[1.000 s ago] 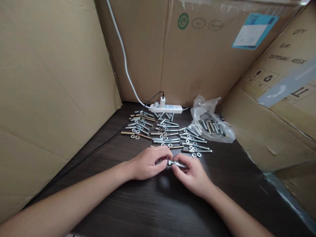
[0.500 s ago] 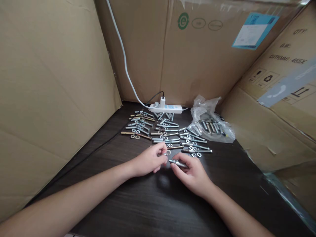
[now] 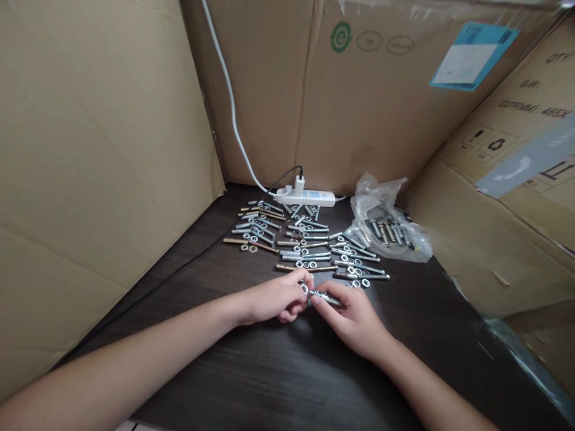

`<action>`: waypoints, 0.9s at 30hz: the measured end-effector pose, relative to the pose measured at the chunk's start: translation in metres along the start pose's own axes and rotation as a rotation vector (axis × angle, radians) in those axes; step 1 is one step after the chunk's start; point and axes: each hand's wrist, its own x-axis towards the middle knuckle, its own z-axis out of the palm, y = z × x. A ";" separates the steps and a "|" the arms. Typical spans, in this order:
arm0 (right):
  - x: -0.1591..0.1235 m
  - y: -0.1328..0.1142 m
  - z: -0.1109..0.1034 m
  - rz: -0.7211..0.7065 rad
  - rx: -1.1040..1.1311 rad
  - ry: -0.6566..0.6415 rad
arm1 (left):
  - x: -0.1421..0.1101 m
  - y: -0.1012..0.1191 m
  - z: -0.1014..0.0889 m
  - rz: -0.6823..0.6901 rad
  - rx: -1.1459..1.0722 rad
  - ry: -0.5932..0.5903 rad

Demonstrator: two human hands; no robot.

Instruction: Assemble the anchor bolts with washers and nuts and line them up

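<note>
My right hand (image 3: 350, 308) is closed around a silver expansion bolt (image 3: 327, 297), whose threaded end points left toward my other hand. Close against that end, my left hand (image 3: 281, 296) pinches a small metal washer (image 3: 304, 288) between thumb and forefinger. The bolt tip and the washer are side by side; whether they touch I cannot tell. Just beyond the hands lie rows of bolts and sleeves, with loose nuts and washers (image 3: 306, 264) among them. A brass-coloured sleeve (image 3: 287, 267) is the piece nearest my left hand.
A clear plastic bag (image 3: 413, 251) holding more bolts lies at the back right. Behind the rows stands a white power strip (image 3: 314, 199) with a plugged-in charger. A black cable (image 3: 179, 261) crosses the dark table at left. Cardboard boxes (image 3: 260, 90) wall three sides.
My left hand has brought the washer right up to the bolt's threaded end, narrowing the gap between my hands. My right hand keeps its grip on the bolt. The view has shifted slightly.
</note>
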 end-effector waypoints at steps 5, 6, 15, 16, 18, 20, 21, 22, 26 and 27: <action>0.001 -0.001 0.000 0.002 -0.018 -0.023 | -0.001 0.001 0.000 -0.017 0.053 -0.027; 0.001 -0.001 0.000 0.003 -0.021 -0.025 | -0.001 0.000 0.000 -0.021 0.095 -0.022; 0.003 0.002 -0.001 0.049 -0.034 -0.057 | -0.003 -0.004 0.000 0.048 0.387 0.023; 0.004 0.002 -0.001 0.051 -0.039 -0.063 | -0.003 -0.004 0.000 0.053 0.390 0.017; 0.004 0.002 -0.002 0.051 -0.044 -0.073 | -0.003 -0.004 0.000 0.060 0.398 0.011; 0.004 0.002 -0.002 0.048 -0.043 -0.078 | -0.003 -0.003 0.000 0.067 0.408 0.011; 0.003 0.002 -0.002 0.047 -0.041 -0.080 | -0.003 -0.002 0.001 0.069 0.412 0.012; 0.003 0.002 -0.002 0.046 -0.040 -0.080 | -0.004 -0.001 0.001 0.071 0.416 0.011; 0.002 0.002 -0.001 0.031 -0.066 -0.073 | -0.004 0.000 0.001 0.073 0.426 0.000; 0.002 0.002 -0.001 0.028 -0.094 -0.061 | -0.004 -0.001 0.001 0.068 0.422 -0.003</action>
